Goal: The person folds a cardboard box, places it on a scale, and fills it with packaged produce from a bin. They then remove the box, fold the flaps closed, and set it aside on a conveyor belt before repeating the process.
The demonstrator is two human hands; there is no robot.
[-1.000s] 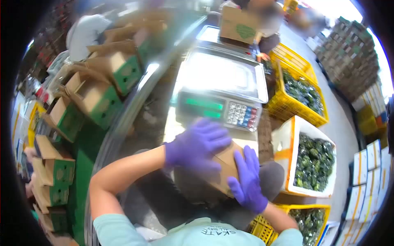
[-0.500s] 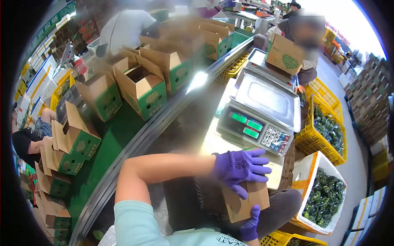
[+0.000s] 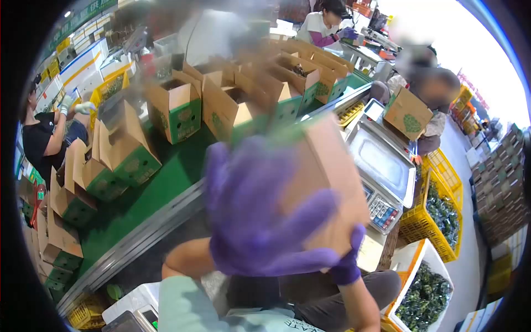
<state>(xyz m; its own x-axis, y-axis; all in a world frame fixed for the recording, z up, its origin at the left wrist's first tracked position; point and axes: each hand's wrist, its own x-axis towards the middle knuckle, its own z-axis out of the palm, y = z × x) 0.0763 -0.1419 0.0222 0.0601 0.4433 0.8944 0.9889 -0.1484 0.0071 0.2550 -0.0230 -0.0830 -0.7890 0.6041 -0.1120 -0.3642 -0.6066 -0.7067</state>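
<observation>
A cardboard box [image 3: 338, 177] with a green edge at its top is held up in front of me, tilted and partly blurred. My left hand [image 3: 254, 216], in a purple glove, is pressed to the box's left side with its fingers apart, smeared by motion. At the lower right corner of the box, my right hand [image 3: 349, 263] in the same kind of glove grips it; most of its fingers are hidden behind the cardboard. Just beyond the box, a digital scale [image 3: 381, 157] with a bare steel pan is partly covered by it.
Open green-and-brown cartons [image 3: 174, 108] line a green conveyor [image 3: 166, 171] with a metal rail. On the right are a yellow crate [image 3: 412, 227] and a white foam box [image 3: 395, 301] of dark green packed goods. A co-worker [image 3: 47, 133] sits left; another person [image 3: 431, 110] is beside a carton.
The box has risen from my lap, up and to the left, with both hands on it. My left hand has moved from its top to its left side. My view has turned slightly left.
</observation>
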